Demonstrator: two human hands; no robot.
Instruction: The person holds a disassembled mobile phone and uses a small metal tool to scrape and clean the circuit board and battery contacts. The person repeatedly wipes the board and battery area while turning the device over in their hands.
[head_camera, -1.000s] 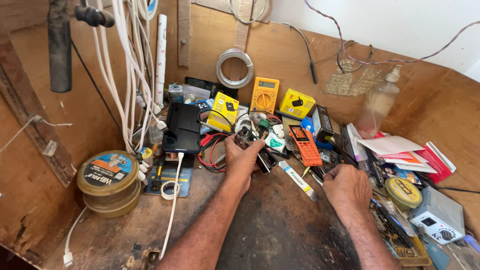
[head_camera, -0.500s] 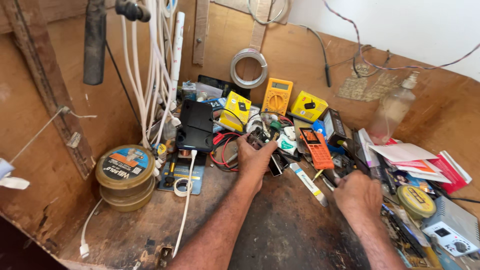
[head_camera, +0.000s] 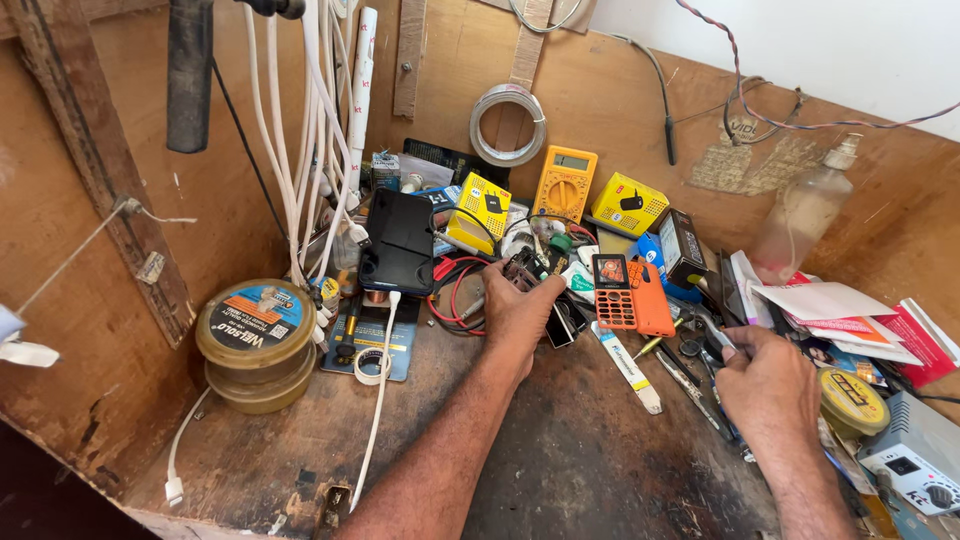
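Right now my left hand (head_camera: 520, 315) pinches a small dark gadget (head_camera: 524, 268) at frame centre, beside the orange phone (head_camera: 630, 293); my right hand (head_camera: 768, 388) curls around small tools (head_camera: 700, 350) lower right.

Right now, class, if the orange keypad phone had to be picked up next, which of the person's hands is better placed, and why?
Probably the left hand. It rests just beside the orange keypad phone, fingers on a small dark part. The right hand lies farther away, busy among small tools.
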